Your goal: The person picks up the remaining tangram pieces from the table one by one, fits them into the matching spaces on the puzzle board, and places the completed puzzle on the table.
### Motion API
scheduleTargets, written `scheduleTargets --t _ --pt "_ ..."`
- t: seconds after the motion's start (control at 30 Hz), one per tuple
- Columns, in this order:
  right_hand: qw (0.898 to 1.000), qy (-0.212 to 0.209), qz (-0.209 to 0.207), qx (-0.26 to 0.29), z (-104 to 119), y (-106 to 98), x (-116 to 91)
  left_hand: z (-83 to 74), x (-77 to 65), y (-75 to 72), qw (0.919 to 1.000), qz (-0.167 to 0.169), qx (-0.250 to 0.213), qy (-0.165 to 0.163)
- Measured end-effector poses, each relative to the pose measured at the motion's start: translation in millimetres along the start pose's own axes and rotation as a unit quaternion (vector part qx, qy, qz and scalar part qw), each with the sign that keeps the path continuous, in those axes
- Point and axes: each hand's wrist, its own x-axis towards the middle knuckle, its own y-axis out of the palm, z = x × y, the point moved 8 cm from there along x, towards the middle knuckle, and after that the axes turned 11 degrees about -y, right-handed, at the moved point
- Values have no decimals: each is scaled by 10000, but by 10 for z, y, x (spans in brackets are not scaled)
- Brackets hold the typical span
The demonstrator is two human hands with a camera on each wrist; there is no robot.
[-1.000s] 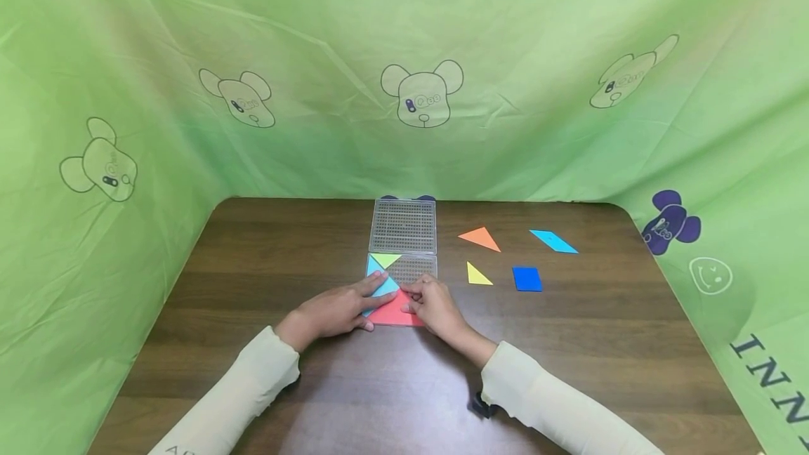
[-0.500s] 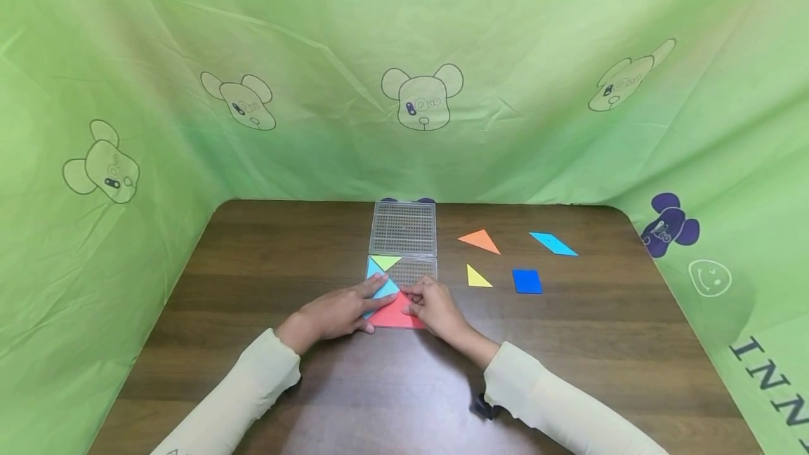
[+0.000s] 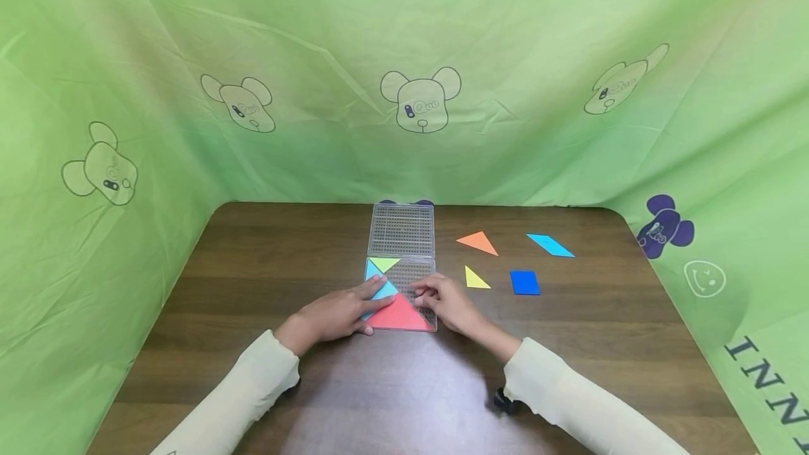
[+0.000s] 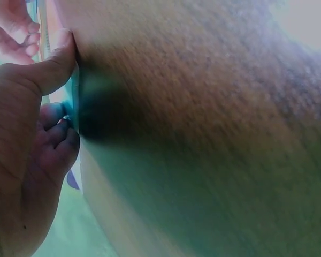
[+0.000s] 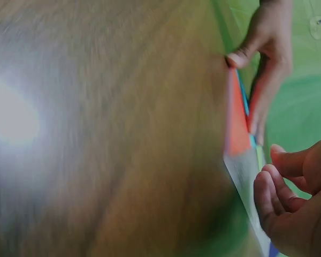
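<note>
A clear hinged case lies unfolded on the table, its gridded lid point(image 3: 402, 230) behind its gridded tray point(image 3: 411, 271). In the tray are a light green triangle point(image 3: 383, 263), a light blue triangle point(image 3: 371, 269) and a red triangle point(image 3: 399, 316). My left hand point(image 3: 331, 311) rests on the tray's left side, extended fingers on the light blue and red pieces. Its thumb point(image 4: 56, 61) touches the case's near edge in the left wrist view. Over the tray's right side hovers my right hand point(image 3: 447, 304), fingers loosely bent, with nothing between thumb and fingertips point(image 5: 265, 184).
Right of the case lie an orange triangle point(image 3: 480, 243), a yellow triangle point(image 3: 475, 278), a blue parallelogram point(image 3: 551, 245) and a dark blue square point(image 3: 525, 282). Green cloth point(image 3: 329, 153) encloses the brown wooden table point(image 3: 265, 244) at the back and sides.
My right hand has let go of the red triangle and moved slightly right, uncovering its right corner flat in the tray. The left hand stays in place.
</note>
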Motion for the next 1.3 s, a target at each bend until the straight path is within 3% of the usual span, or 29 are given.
scheduleTargets --t 0.23,0.57,1.0,1.3 --pt "9952 127 -261 -939 -116 -562 -88 -25 -28 -18 10000 -40 -1 68" --pt "9809 504 -155 -1871 -524 -1282 -300 -9 -20 11 10000 -56 11 34" --pt "9713 746 14 -2261 -828 -1630 -522 -12 -28 3 10000 1 -42 -36" --pt "9659 862 -208 -2430 -967 -1925 -566 -25 -35 -15 9999 -93 -51 11"
